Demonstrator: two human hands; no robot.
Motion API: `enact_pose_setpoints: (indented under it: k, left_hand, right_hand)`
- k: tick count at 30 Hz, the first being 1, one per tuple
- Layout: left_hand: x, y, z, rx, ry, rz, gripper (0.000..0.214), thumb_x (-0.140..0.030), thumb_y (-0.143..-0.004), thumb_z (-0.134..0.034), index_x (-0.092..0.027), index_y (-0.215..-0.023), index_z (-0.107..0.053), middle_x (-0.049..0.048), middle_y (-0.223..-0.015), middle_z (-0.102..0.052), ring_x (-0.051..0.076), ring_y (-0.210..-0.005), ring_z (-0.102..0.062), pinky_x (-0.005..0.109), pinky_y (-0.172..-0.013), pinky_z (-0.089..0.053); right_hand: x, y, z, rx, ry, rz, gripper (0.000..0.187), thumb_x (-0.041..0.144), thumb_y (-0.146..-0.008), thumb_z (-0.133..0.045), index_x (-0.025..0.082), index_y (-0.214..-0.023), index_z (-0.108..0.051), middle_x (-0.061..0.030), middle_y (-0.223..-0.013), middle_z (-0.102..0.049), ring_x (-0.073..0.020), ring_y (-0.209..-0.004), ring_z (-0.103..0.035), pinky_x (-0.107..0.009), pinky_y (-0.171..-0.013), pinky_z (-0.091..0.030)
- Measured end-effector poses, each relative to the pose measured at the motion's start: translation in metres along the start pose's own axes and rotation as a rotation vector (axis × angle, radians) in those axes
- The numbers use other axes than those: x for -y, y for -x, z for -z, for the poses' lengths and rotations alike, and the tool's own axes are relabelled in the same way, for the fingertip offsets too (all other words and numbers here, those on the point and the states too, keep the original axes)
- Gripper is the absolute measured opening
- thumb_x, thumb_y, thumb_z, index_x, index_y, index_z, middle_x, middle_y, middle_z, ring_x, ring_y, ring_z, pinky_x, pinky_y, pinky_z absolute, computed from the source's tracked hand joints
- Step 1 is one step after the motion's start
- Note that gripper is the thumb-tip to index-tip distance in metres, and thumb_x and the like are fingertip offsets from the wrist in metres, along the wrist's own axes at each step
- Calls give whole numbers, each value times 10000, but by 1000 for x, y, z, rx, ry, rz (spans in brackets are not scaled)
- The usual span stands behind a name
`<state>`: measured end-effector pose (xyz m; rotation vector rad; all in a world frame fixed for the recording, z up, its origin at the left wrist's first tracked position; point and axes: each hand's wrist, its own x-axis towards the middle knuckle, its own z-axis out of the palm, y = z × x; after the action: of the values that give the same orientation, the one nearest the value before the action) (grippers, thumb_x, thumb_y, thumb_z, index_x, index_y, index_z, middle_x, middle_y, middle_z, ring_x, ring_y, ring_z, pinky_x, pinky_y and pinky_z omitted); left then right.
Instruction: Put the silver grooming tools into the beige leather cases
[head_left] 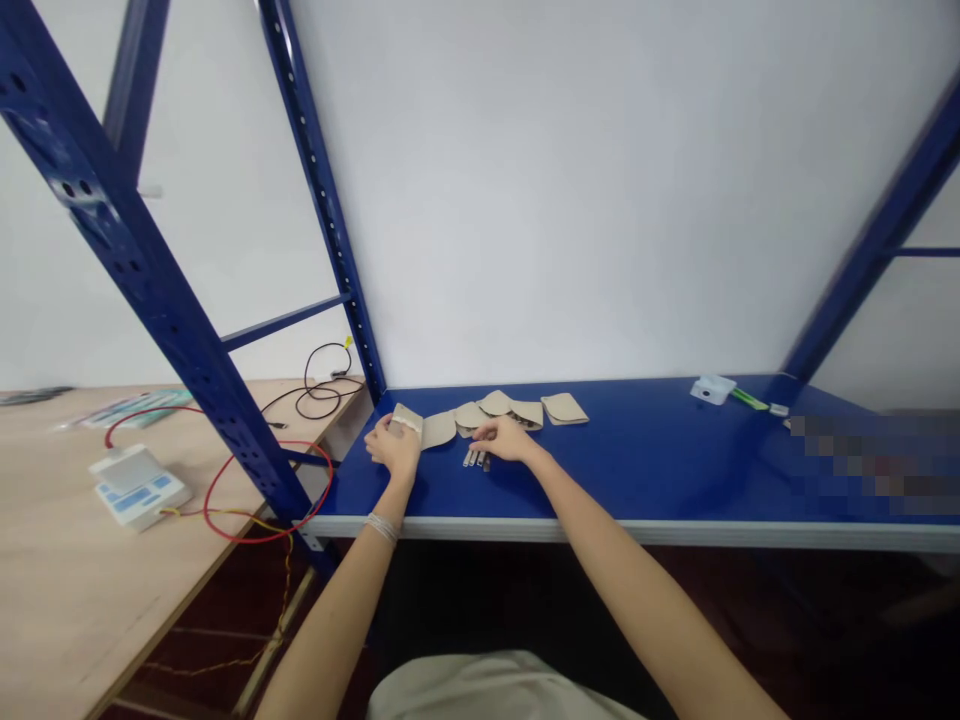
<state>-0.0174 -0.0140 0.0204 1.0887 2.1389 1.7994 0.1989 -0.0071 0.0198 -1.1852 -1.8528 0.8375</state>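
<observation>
My left hand (pixel 393 446) is closed on a beige flap pouch (pixel 407 413) at the left end of the blue table. Its fingers wrap the pouch's side, and a paler patch shows by the thumb. Over a few small pale strips (pixel 474 459) lying side by side, my right hand (pixel 504 440) has its fingertips pinched together. Whether a strip is between them is too small to make out. Behind the hands several more beige pouches (pixel 439 430) lie in a row, some overlapping and some with raised flaps. One separate pouch (pixel 564 408) lies at the row's right end.
Blue rack posts (pixel 330 200) rise at both ends of the blue table (pixel 637 450). Toward its right lie a pale blue packet (pixel 712 389) and a green-handled tool (pixel 748 400). On the wooden table to the left sit a white device (pixel 141 488) and red and black cables.
</observation>
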Motion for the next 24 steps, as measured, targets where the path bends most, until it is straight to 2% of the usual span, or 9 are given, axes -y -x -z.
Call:
enact_pose_setpoints:
  k: [4, 8, 10, 13, 15, 17, 20, 24]
  left_hand:
    - [-8, 9, 4, -35, -135, -102, 355, -223, -767, -605, -207, -1121, -636, 147, -1174, -475, 361, -1188, -449, 529, -1011, -338]
    - [-5, 13, 3, 14, -187, -318, 350, -211, -767, -597, -203, -1113, -645, 132, -1158, -487, 326, -1165, -472, 497, -1027, -331]
    - [-2, 13, 1, 75, -194, -433, 323, -207, -773, -590, -187, -1088, -653, 131, -1140, -512, 309, -1152, -495, 480, -1042, -331]
    - [5, 12, -7, 300, -163, -560, 315, -159, -775, -564, -131, -1075, -653, 142, -1099, -581, 275, -1103, -555, 410, -1034, -381]
    - [9, 11, -12, 464, -169, -590, 345, -120, -773, -540, -96, -1099, -649, 158, -1109, -620, 269, -1087, -584, 377, -1016, -414]
    - [11, 11, -15, 556, -203, -582, 375, -97, -783, -507, -89, -1129, -650, 168, -1149, -640, 278, -1105, -593, 386, -1021, -419]
    - [11, 11, -16, 590, -220, -566, 390, -83, -804, -466, -99, -1144, -658, 167, -1202, -644, 280, -1145, -588, 402, -1050, -400]
    - [7, 11, -13, 545, -188, -535, 366, -82, -820, -439, -93, -1108, -663, 166, -1137, -670, 270, -1095, -615, 407, -1030, -414]
  right_hand:
    - [3, 1, 1, -79, 109, 64, 188, 297, -653, -804, 180, -796, -766, -54, -785, -745, -193, -749, -686, -264, -677, -514]
    - [-3, -3, 1, -167, 133, 84, 154, 276, -720, -753, 170, -831, -755, -57, -800, -748, -206, -782, -698, -298, -760, -530]
    - [-8, -6, -1, -227, 188, 121, 160, 249, -746, -727, 166, -882, -747, -70, -868, -745, -209, -817, -690, -319, -801, -524]
    - [-12, -9, -6, -282, 308, 195, 192, 223, -785, -685, 156, -958, -735, -102, -1023, -716, -223, -938, -659, -345, -896, -489]
    - [-12, -11, -10, -312, 375, 204, 238, 251, -794, -684, 146, -1003, -727, -121, -1083, -694, -242, -1020, -628, -364, -956, -454]
    - [-9, -13, -15, -330, 429, 181, 310, 314, -782, -709, 141, -1040, -722, -132, -1110, -681, -260, -1059, -606, -381, -985, -429]
    - [-6, -16, -19, -330, 494, 142, 357, 349, -769, -728, 158, -1070, -720, -131, -1149, -670, -267, -1081, -591, -391, -999, -401]
    - [-6, -19, -20, -297, 570, 135, 273, 316, -837, -653, 191, -1069, -723, -121, -1197, -665, -274, -1133, -567, -412, -1005, -358]
